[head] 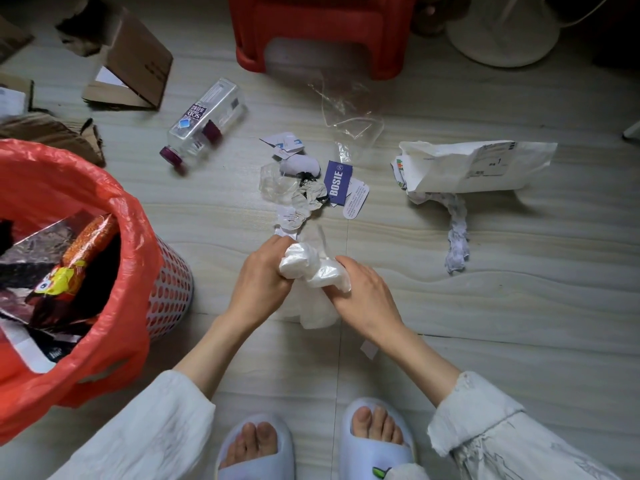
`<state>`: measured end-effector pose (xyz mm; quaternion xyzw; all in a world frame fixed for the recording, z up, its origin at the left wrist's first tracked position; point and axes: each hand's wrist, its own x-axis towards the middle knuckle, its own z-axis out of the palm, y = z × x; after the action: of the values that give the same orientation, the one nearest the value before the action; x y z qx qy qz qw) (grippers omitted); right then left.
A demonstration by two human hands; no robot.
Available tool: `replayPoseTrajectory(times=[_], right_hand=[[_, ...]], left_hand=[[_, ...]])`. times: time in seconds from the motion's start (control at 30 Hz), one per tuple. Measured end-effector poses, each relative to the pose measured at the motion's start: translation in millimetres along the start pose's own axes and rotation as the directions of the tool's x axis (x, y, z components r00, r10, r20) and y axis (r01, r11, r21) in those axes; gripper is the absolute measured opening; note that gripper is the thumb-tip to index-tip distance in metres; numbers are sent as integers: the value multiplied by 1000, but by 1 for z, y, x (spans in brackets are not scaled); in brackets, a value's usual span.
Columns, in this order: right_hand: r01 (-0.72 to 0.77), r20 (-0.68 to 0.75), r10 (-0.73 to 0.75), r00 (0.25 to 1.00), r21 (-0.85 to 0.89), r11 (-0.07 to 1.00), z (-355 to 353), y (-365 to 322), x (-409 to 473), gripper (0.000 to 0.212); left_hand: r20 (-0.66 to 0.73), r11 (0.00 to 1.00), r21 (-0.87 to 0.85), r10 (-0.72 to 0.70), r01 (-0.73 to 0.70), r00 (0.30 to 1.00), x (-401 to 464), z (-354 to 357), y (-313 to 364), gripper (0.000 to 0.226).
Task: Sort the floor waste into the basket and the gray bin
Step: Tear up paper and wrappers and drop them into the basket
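Both hands grip a crumpled white plastic bag (313, 268) just above the floor, my left hand (261, 275) on its left end and my right hand (362, 289) on its right end. The white perforated basket (171, 285), lined with a red plastic bag (69, 188), stands at the left and holds snack wrappers. Beyond my hands lies a pile of paper tags and clear wrappers (311, 181). A white mailer bag (474, 166) lies at the right with a twisted paper strip (457, 237) below it. The gray bin is not in view.
A clear plastic package with purple-capped bottles (204, 124) lies at the upper left. Cardboard boxes (135, 64) sit behind it. A red plastic stool (322, 32) stands at the top, a white fan base (502, 32) at its right. A clear film sheet (349, 112) lies below the stool.
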<state>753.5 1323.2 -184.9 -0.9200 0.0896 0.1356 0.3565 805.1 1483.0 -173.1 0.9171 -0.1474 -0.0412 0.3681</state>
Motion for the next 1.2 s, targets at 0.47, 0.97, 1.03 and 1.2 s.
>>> replayPoseTrajectory(times=[0.47,0.97,1.03,1.2], right_hand=[[-407,397,93,913,880,246,-22,-11,5,47],[-299,149,260,954,545,783,-22,-1,-1,21],[-275,181,207,961,589,760,-22,-6,-4,18],[-206,51,221,974,610,765,-10,-10,-4,26]], left_hand=[[459,999,0,47,-53,887,-24,27,15,73],[328,869,236,350,-435,878,-19,20,-8,104],[394,900,193,294,-391,871,-14,20,-6,106],[337,978,163,66,-128,939,-19,25,-3,63]])
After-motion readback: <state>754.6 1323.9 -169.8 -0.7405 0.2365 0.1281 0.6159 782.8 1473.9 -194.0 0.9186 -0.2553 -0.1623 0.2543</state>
